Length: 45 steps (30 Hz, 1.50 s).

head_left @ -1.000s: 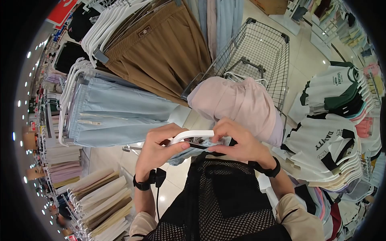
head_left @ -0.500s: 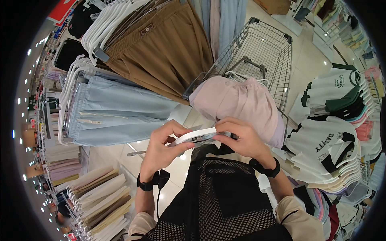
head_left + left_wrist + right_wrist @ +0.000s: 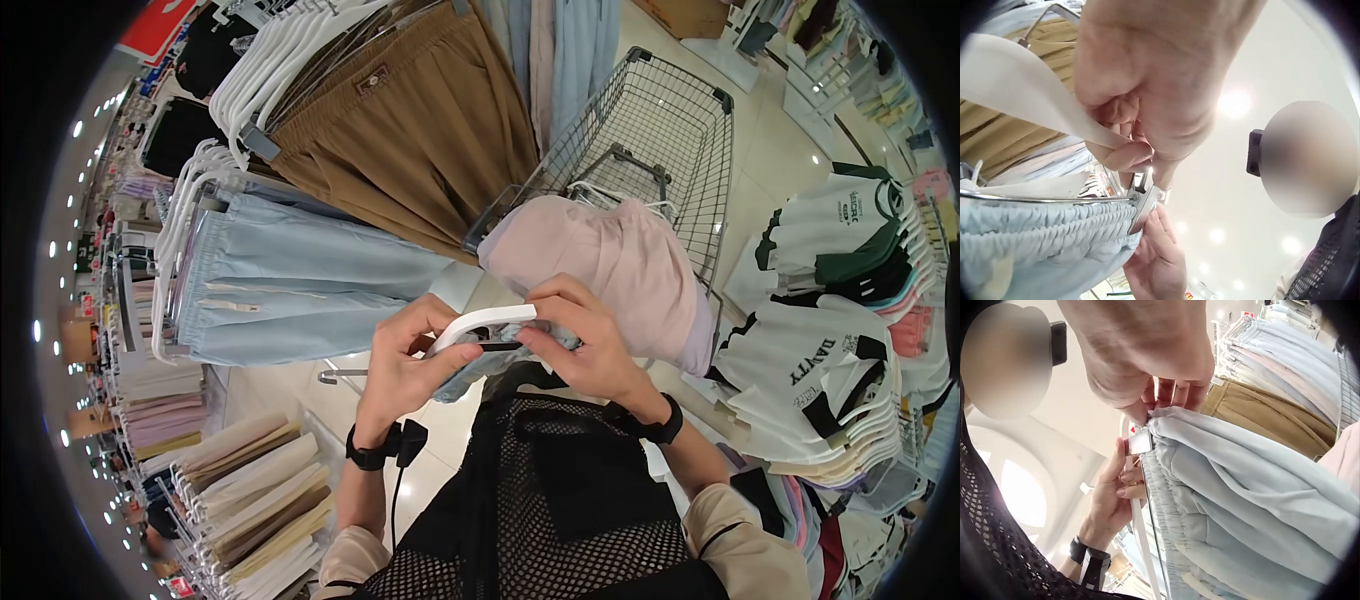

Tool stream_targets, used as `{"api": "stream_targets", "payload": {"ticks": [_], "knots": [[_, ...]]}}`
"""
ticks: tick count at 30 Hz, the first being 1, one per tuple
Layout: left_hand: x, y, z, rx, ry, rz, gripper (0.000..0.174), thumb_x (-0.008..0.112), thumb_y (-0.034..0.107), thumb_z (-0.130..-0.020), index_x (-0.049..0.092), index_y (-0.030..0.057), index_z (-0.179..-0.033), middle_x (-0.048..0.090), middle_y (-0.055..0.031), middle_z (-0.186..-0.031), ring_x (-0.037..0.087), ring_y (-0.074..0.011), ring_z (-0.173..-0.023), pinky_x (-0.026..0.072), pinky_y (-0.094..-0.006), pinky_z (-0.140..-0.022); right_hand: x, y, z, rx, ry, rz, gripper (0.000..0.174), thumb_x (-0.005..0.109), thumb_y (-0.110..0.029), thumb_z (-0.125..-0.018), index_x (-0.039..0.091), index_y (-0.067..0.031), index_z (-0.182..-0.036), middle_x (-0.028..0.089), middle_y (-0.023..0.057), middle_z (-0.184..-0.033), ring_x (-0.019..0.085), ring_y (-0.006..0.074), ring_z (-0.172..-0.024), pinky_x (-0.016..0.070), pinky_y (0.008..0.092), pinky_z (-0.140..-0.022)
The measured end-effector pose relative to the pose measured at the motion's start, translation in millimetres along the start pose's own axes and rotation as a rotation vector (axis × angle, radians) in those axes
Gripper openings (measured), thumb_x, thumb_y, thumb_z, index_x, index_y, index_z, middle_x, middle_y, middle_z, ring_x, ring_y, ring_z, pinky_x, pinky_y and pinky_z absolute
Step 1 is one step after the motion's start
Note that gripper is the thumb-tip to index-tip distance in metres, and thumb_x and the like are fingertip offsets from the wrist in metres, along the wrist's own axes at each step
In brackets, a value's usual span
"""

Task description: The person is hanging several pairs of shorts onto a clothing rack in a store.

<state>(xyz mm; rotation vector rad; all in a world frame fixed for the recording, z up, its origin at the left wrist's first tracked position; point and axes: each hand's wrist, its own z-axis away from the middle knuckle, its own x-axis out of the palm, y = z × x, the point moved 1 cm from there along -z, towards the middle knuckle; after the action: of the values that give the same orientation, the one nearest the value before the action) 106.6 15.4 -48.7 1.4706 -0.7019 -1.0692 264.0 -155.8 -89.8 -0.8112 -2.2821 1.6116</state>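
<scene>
Both hands work at one end of a white clip hanger in front of the chest. My left hand grips it by the clip, thumb on the clip and fingers round the hanger in the right wrist view. Light blue pants with a gathered elastic waistband hang along the hanger's metal bar. My right hand pinches the top corner of the waistband close beside that clip. In the head view the hands and hanger hide most of the pants.
Ahead stands a wire shopping cart with pale pink clothing draped over its near end. Racks with brown pants and other light blue pants are at left. Printed tops hang at right, folded-looking beige garments at lower left.
The hanger dipped and turned between the hands, then came back up slightly, showing more blue cloth beneath it again. Both hands have kept their places on either side of the clip.
</scene>
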Motion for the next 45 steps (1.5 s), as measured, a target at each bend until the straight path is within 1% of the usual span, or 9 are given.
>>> {"api": "stream_targets", "payload": {"ticks": [10,17,21,24,30,34,37,41,45], "knots": [[-25.4,25.9,19.9,-0.042,0.059,-0.225,0.031,0.086,0.008,-0.079,0.072,0.0037,-0.106,0.072,-0.0054,-0.093,0.060,-0.0068,-0.071,0.0440,-0.0216,-0.058,6.7,-44.8,-32.9,0.086,-0.132,-0.112,0.059,0.084,-0.014,-0.079,0.055,-0.0059,-0.130,0.062,0.0099,-0.119,0.059,0.0239,-0.116,0.0475,0.0355,-0.098],[-52.7,22.7,53.9,-0.130,0.164,-0.093,0.053,0.084,0.007,-0.080,0.041,0.0087,-0.110,0.074,-0.0134,-0.097,0.069,-0.0220,-0.077,0.0544,-0.0342,-0.070,89.4,-81.4,-73.7,-0.317,-0.403,0.581,0.038,0.082,-0.029,-0.080,0.066,-0.0051,-0.105,0.066,0.0057,-0.088,0.067,0.0268,-0.073,0.0534,0.0388,-0.067],[-83.9,20.8,82.5,-0.139,0.170,-0.035,0.056,0.071,-0.005,-0.080,0.041,0.0106,-0.125,0.073,-0.0162,-0.092,0.070,-0.0343,-0.079,0.0545,-0.0401,-0.072,139.5,-97.8,-75.7,-0.211,-0.535,0.554,0.022,0.072,-0.024,-0.087,0.063,-0.0044,-0.091,0.061,0.0073,-0.087,0.066,0.0272,-0.070,0.0513,0.0410,-0.060],[-99.9,8.4,99.7,-0.099,0.144,-0.084,0.065,0.068,-0.006,-0.080,0.039,0.0116,-0.136,0.072,-0.0191,-0.086,0.069,-0.0429,-0.082,0.0541,-0.0444,-0.072,168.6,-110.0,-79.7,-0.078,-0.749,0.618,0.019,0.067,-0.020,-0.089,0.065,-0.0017,-0.094,0.062,0.0099,-0.088,0.066,0.0289,-0.076,0.0522,0.0421,-0.064],[-125.8,-17.1,133.2,-0.030,0.086,-0.263,0.076,0.065,-0.004,-0.080,0.034,0.0094,-0.148,0.068,-0.0261,-0.081,0.066,-0.0479,-0.079,0.0506,-0.0543,-0.067,219.7,-84.9,-70.4,-0.278,-0.932,0.609,0.025,0.060,-0.020,-0.093,0.066,0.0023,-0.102,0.063,0.0200,-0.102,0.063,0.0387,-0.088,0.0532,0.0482,-0.077],[-142.9,-50.7,149.1,0.045,0.111,-0.289,0.076,0.067,-0.004,-0.077,0.036,0.0038,-0.147,0.065,-0.0258,-0.074,0.065,-0.0494,-0.074,0.0502,-0.0557,-0.064,250.5,-69.5,-61.3,0.019,-0.954,0.535,0.027,0.057,-0.021,-0.095,0.064,0.0023,-0.107,0.059,0.0240,-0.116,0.063,0.0439,-0.092,0.0530,0.0512,-0.080],[-145.2,-58.6,165.4,-0.110,0.025,-0.403,0.078,0.070,0.000,-0.078,0.036,0.0017,-0.148,0.067,-0.0303,-0.094,0.067,-0.0468,-0.087,0.0541,-0.0522,-0.075,269.5,-62.8,-41.2,0.195,-0.899,0.604,0.026,0.056,-0.021,-0.097,0.064,0.0005,-0.108,0.059,0.0226,-0.119,0.065,0.0446,-0.096,0.0543,0.0503,-0.079],[-152.1,-50.4,195.3,0.078,0.160,-0.541,0.080,0.075,0.010,-0.083,0.036,0.0146,-0.153,0.044,-0.0261,-0.147,0.053,-0.0374,-0.129,0.0472,-0.0451,-0.106,275.3,-31.1,-17.4,0.144,-0.705,0.572,0.023,0.060,-0.020,-0.096,0.065,0.0009,-0.103,0.064,0.0182,-0.106,0.066,0.0407,-0.087,0.0530,0.0471,-0.073],[-195.3,-33.5,220.6,0.273,0.060,-0.285,0.064,0.075,0.010,-0.082,0.052,0.0110,-0.142,0.053,-0.0149,-0.140,0.060,-0.0368,-0.119,0.0507,-0.0443,-0.101,245.0,-28.6,-35.0,0.219,-0.502,0.559,0.018,0.063,-0.013,-0.096,0.066,0.0036,-0.091,0.064,0.0134,-0.085,0.064,0.0278,-0.075,0.0487,0.0377,-0.064]]}}
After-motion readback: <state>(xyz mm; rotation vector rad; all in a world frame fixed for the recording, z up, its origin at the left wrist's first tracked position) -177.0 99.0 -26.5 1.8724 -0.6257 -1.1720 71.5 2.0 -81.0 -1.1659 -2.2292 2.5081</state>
